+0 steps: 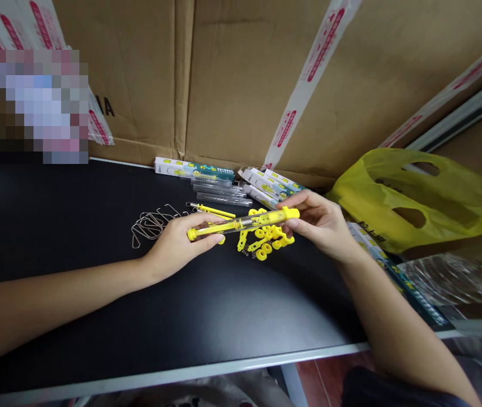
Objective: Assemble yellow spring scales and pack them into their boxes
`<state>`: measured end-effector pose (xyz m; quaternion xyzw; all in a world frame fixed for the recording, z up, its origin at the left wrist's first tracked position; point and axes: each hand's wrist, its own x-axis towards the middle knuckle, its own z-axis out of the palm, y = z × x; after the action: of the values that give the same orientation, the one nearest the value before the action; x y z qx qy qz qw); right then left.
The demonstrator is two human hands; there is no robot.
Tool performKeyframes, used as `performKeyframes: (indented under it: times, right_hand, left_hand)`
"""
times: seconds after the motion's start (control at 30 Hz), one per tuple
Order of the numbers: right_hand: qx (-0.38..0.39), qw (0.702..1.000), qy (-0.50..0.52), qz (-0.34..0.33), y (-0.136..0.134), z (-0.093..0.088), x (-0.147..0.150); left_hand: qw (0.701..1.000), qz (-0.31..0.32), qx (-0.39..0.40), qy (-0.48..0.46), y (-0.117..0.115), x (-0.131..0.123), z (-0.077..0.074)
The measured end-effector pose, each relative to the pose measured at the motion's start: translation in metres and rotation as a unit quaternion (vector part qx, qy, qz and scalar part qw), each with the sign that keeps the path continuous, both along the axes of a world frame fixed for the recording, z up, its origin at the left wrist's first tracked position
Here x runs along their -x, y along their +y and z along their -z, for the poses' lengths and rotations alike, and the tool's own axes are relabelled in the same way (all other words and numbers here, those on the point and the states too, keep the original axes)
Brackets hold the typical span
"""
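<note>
A tubular spring scale (241,224), with a clear barrel and yellow ends, is held nearly level above the black table. My left hand (175,243) is closed around its left part, thumb underneath, near the round yellow end. At the other end, the fingers of my right hand (321,223) pinch the yellow cap. Behind and below the scale lie small yellow plastic parts (261,254), some of them rings, with a few little springs. Bent metal wire hooks (150,226) form a pile beyond my left hand. A yellow rod (218,211) lies partly hidden behind the scale.
Clear tubes (224,199) and printed boxes (177,167) lie at the back of the black table (207,316), against large cardboard (241,73). A yellow plastic bag (394,186) and clear plastic wrap (465,271) are on the right. Another printed box (414,297) lies near my right forearm.
</note>
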<state>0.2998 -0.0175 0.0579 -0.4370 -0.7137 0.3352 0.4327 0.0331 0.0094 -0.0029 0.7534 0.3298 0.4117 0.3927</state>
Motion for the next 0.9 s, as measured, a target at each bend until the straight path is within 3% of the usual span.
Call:
performKeyframes:
  times: [0.37, 0.6, 0.9]
  right_hand:
    - [-0.007, 1.0, -0.007, 0.005, -0.0015, -0.0006, 0.0017]
    - [-0.011, 1.0, -0.002, 0.008, -0.0011, 0.0018, 0.0016]
    - [-0.067, 0.997, -0.017, 0.015, -0.0004, 0.0004, 0.0026]
  left_hand:
    - [1.0, 0.011, 0.025, -0.014, 0.0002, 0.0004, -0.0003]
    - [1.0, -0.001, 0.001, -0.012, -0.001, 0.0007, -0.0012]
    - [1.0, 0.008, -0.002, -0.017, -0.0013, 0.0005, -0.0007]
